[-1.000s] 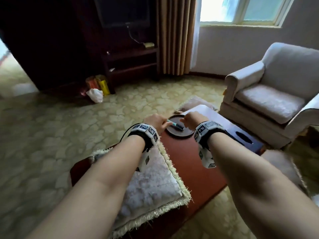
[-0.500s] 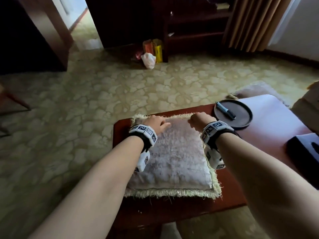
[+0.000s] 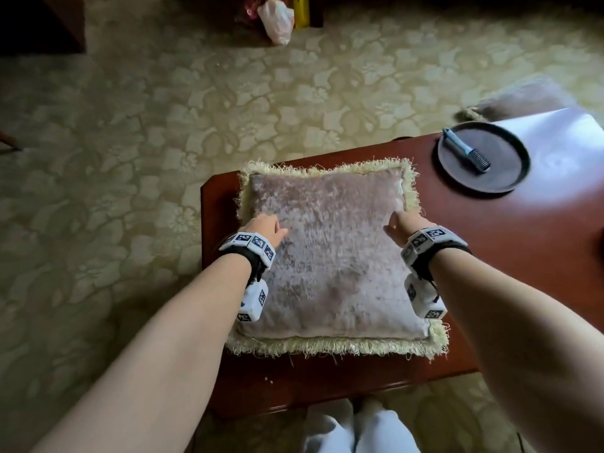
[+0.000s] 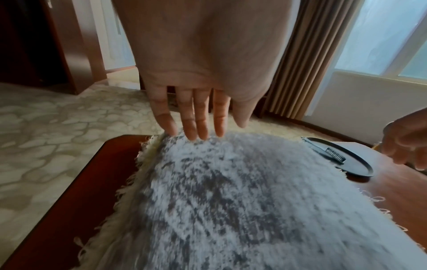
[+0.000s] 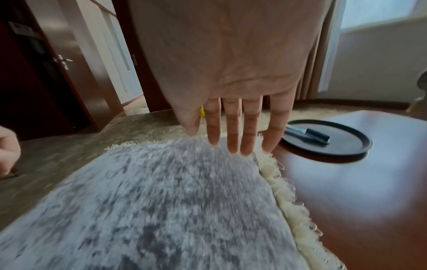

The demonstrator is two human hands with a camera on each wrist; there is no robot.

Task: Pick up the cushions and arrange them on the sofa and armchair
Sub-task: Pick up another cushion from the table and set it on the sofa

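I see a square cushion point(image 3: 330, 256), plush pinkish-grey pile edged with a cream fringe, lying flat on the near-left end of a reddish-brown wooden table point(image 3: 523, 243). My left hand point(image 3: 265, 229) is over the cushion's left side and my right hand point(image 3: 404, 225) is over its right side, the two well apart. In the left wrist view the left hand's fingers point(image 4: 187, 117) are straight and slightly spread, their tips at the pile near the cushion's far-left corner; nothing is gripped. In the right wrist view the right hand's fingers point(image 5: 232, 126) are likewise straight, tips at the pile near the far-right edge, the little finger over the fringe; this hand also holds nothing. Whether the tips press into the pile or only brush it I cannot tell. Beyond the cushion's far-right corner, apart from it, a dark round tray point(image 3: 510, 173) sits on the table with a small blue-handled brush point(image 3: 465, 154) lying in it. The table stands on a pale green patterned carpet point(image 3: 130, 142). A second fringed cushion point(image 3: 523, 101) lies blurred on the carpet past the table's far edge, and a white plastic bag point(image 3: 276, 19) lies on the carpet further off.
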